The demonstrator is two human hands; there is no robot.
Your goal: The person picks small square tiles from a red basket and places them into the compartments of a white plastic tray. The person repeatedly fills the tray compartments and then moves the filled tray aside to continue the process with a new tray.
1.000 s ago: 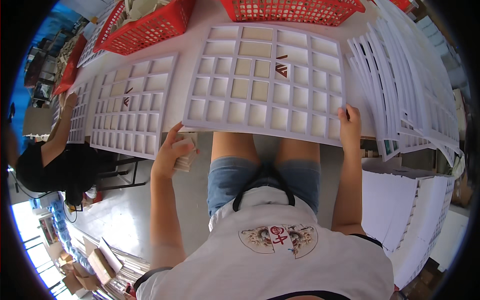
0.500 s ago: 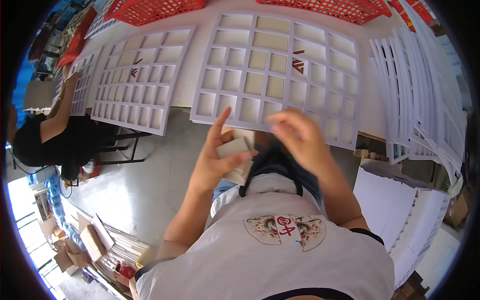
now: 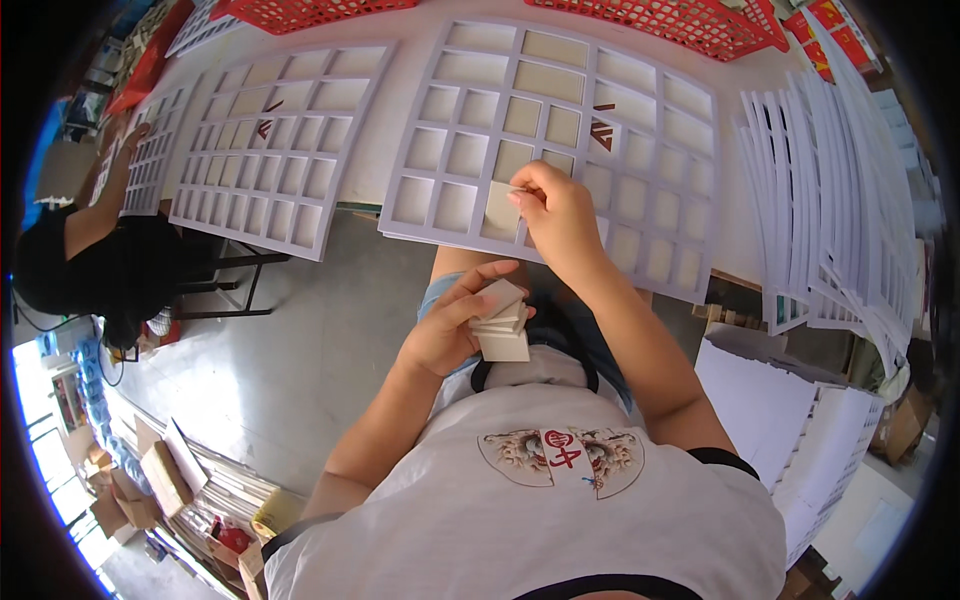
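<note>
A white board with a grid of rectangular recesses (image 3: 440, 234) lies on the table in front of me. Between the thumb and fingers of my right hand (image 3: 558, 218) is a thin beige tile (image 3: 502, 209), which lies over a recess in the board's near row. Beige tiles (image 3: 549, 82) fill several recesses farther up that part of the board; others show white. Below the table edge, close to my lap, my left hand (image 3: 448, 328) is closed around a loosely fanned stack of similar tiles (image 3: 505, 345). The stack partly hides its fingertips.
Another gridded board (image 3: 325, 238) lies to the left, with a co-worker's arm (image 3: 105, 215) reaching over a board beyond it. Red plastic baskets (image 3: 680, 25) stand along the far side. Many white grid panels (image 3: 800, 200) lean at the right. Cardboard boxes (image 3: 165, 475) sit lower left.
My right hand has moved forward and left onto the board, now pinching a tile. My left hand has shifted slightly right, and its tiles are more fanned out.
</note>
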